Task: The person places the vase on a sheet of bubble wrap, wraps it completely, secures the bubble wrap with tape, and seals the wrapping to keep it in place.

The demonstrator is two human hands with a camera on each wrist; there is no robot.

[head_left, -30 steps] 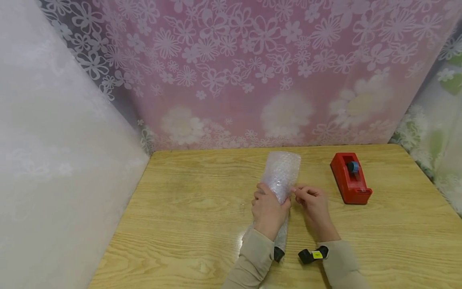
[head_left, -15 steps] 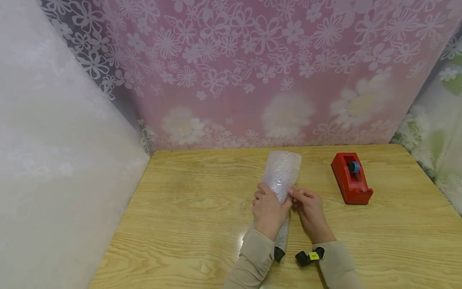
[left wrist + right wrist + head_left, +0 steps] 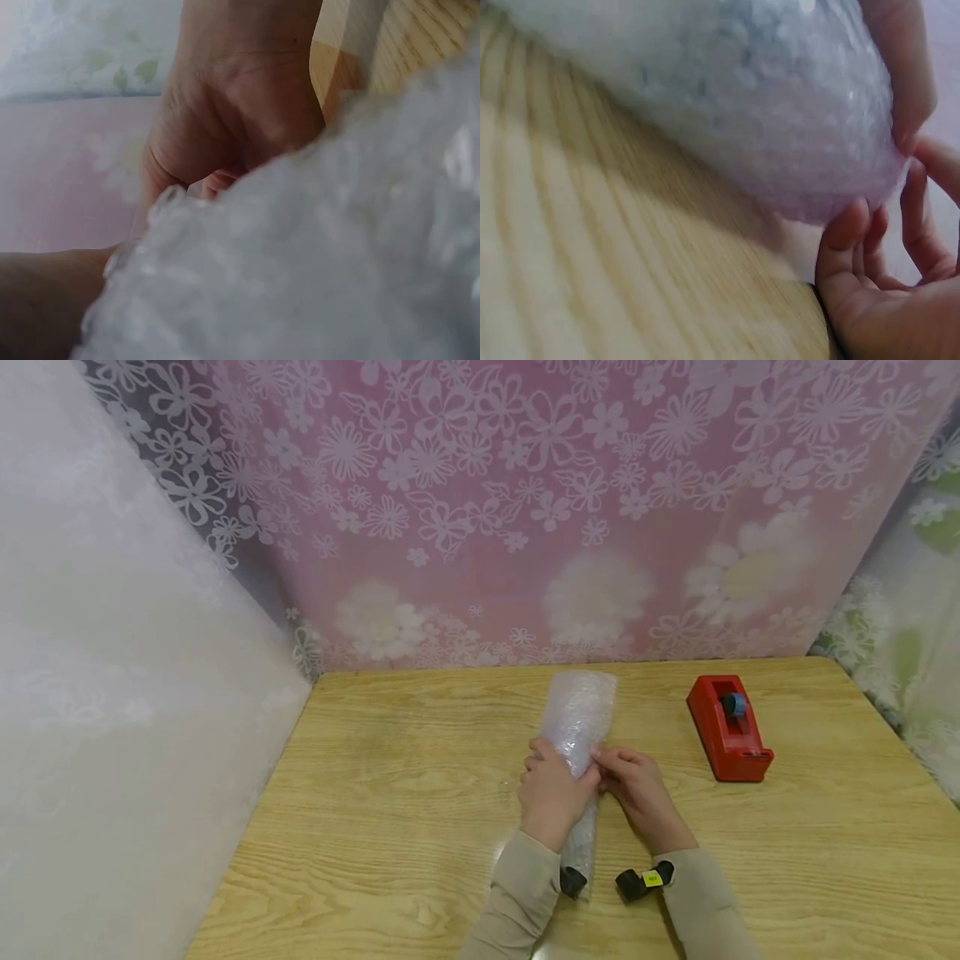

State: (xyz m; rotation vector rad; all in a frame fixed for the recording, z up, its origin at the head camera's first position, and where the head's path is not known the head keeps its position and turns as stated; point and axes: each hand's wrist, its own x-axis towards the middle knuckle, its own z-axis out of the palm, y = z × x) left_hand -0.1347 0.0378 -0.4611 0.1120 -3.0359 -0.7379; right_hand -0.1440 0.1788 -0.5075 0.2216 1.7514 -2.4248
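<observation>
A long bundle of clear bubble wrap (image 3: 579, 714) lies on the wooden table, pointing away from me. My left hand (image 3: 553, 797) grips it around the middle, fingers on its left side and thumb on its right. At the right edge of the wrap, my right hand (image 3: 637, 789) has thumb and forefinger brought together, right beside the left thumb. Close up in the right wrist view, fingertips meet the rounded, slightly pinkish edge of the bubble wrap (image 3: 810, 127). Blurred bubble wrap (image 3: 300, 270) fills the lower part of the left wrist view. What is wrapped inside cannot be made out.
A red tape dispenser (image 3: 716, 727) with a small blue roll (image 3: 735, 704) stands at the right rear of the wooden table (image 3: 390, 827). Flowered pink curtain (image 3: 480, 527) hangs behind the table's back edge. Black cameras are worn at both wrists.
My right hand has come in left, from just off the wrap's right edge to touching it. The bundle and left hand have shifted slightly left.
</observation>
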